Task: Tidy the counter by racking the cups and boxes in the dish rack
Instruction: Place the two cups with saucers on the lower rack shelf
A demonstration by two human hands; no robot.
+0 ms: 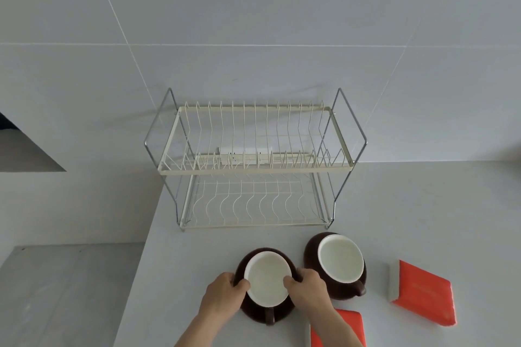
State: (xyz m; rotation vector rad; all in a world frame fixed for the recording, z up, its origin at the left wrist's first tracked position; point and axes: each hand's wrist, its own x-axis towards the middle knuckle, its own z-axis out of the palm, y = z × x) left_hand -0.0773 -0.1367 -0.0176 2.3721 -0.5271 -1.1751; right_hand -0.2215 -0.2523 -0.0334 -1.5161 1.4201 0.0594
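A brown cup with a white inside [267, 280] stands on the counter near the front, its handle pointing toward me. My left hand [222, 297] grips its left rim, thumb inside. My right hand [307, 291] grips its right rim the same way. A second brown cup [339, 260] stands just to the right, untouched. One orange box [424, 294] lies at the right, another orange box [342, 328] lies under my right forearm at the bottom edge. The two-tier cream wire dish rack [253, 169] stands behind, both tiers bare.
The white counter [197, 262] ends at a left edge running down from the rack's left foot; beyond it lies a lower grey floor. A tiled wall backs the rack, with a white socket strip [245, 156] seen through the top tier.
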